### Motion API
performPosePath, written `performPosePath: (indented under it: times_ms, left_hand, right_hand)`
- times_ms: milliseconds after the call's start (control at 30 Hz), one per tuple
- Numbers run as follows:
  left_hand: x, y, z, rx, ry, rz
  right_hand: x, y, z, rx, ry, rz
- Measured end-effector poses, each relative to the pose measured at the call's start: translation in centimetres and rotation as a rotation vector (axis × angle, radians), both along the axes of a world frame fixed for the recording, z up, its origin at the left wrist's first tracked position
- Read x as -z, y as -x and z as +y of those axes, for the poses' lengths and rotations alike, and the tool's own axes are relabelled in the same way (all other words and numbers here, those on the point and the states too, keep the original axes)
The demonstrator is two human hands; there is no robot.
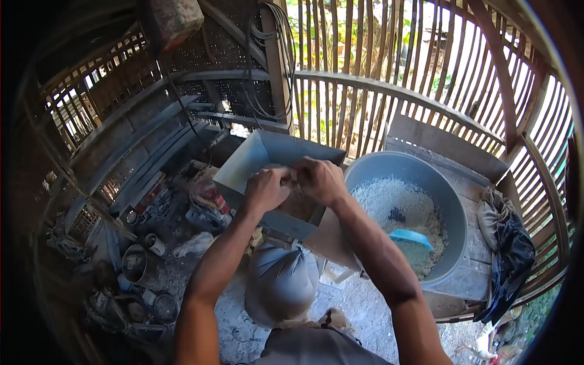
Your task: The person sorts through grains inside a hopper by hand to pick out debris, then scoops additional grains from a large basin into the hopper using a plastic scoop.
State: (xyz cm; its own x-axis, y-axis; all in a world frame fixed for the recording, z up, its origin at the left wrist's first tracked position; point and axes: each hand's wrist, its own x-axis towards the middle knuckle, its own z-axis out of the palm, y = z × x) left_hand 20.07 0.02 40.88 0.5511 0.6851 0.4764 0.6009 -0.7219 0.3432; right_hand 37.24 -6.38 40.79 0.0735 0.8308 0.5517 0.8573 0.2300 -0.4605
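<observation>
Hands [266,191] [320,181] above the metal hopper [242,161]

Coiled cable [271,67] on a post, slatted wall [365,42], dark cloth [514,255], bucket [139,266]

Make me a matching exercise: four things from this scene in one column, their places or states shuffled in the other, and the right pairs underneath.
Things
1. Blue scoop
2. Gray sack
3. Left hand
4. Round tub

Places and states
A. Standing on wooden boards
B. Over the metal hopper
C. Lying among pale grains
D. Bulging, with a gathered top

Right pairs: 1-C, 2-D, 3-B, 4-A
</observation>
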Motion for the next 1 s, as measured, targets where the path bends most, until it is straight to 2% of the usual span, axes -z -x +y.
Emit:
performPosePath:
  times_ms: [67,133,167,200,233,267,333,400,433,467,500,533,567,633,667,733,767,800,833,1000]
  left_hand:
    - [-2.3,0.4,-1.0,0.029,0.002,-0.060]
    - [-0.9,-0.2,-0.7,-0.027,0.073,-0.078]
    - [-0.2,-0.3,-0.5,-0.058,0.106,-0.089]
    - [0.4,0.3,-0.6,-0.062,0.116,0.299]
    - [-0.3,0.3,-0.9,-0.025,0.071,0.189]
    - [-1.2,0.0,-1.3,0.011,0.022,0.071]
    - [-3.2,0.3,-2.0,0.049,0.004,-0.150]
    - [-0.3,-0.2,-0.9,0.003,-0.015,-0.034]
    - [0.1,-0.4,-0.8,-0.020,-0.034,0.019]
    - [-0.2,0.1,-0.2,-0.019,0.222,0.404]
    - [-0.9,0.1,-0.4,0.011,0.081,0.247]
    - [-1.3,0.1,-0.9,0.040,-0.049,0.089]
    - [-1.4,0.1,-1.2,0.072,-0.175,-0.068]
    - [-1.2,-0.3,-0.6,0.019,-0.046,-0.155]
    - [-0.8,-0.2,-0.6,-0.014,0.025,-0.196]
    - [0.4,0.3,-0.5,-0.024,0.082,0.045]
    - [0.6,0.4,-0.1,-0.030,0.102,0.165]
    - [0.7,0.4,-0.2,-0.025,0.100,0.018]
    - [0.8,0.6,-0.2,-0.041,0.133,0.018]
    - [0.4,0.5,-0.6,-0.069,0.232,0.028]
  right_hand:
    - [-2.5,0.9,-0.9,0.003,-0.058,0.163]
    - [-3.0,0.8,-0.7,0.054,-0.098,0.231]
    - [-2.7,0.6,-0.8,0.035,0.078,0.065]
    - [-2.6,0.3,-1.0,0.015,0.246,-0.105]
    - [-2.5,0.1,-0.9,-0.002,0.407,-0.278]
    - [0.0,-0.4,0.4,-0.021,0.067,0.008]
    - [-1.9,-0.2,0.1,0.061,-0.077,0.110]
    - [-2.3,-0.2,-0.7,0.073,-0.121,0.179]
    - [-1.4,-0.5,-0.8,0.071,-0.018,0.081]
    - [-0.2,-0.9,-0.3,0.066,0.076,-0.021]
    - [-0.4,-0.7,-0.4,0.066,0.166,-0.119]
    - [-0.5,-0.4,-0.3,0.028,-0.086,0.024]
    - [-0.5,-0.1,-0.3,0.020,-0.116,0.056]
    - [-1.6,0.6,-0.9,0.006,-0.176,0.122]
    - [-1.2,0.6,-1.2,0.023,0.013,-0.027]
    - [-1.0,0.2,-0.9,0.044,0.360,-0.344]
    - [-1.0,0.2,-0.5,0.031,0.277,-0.259]
    - [-0.4,0.5,-0.5,0.014,0.208,-0.169]
    - [0.1,0.6,-0.5,-0.001,0.143,-0.076]
    - [-0.1,0.5,-0.7,0.037,0.260,-0.134]
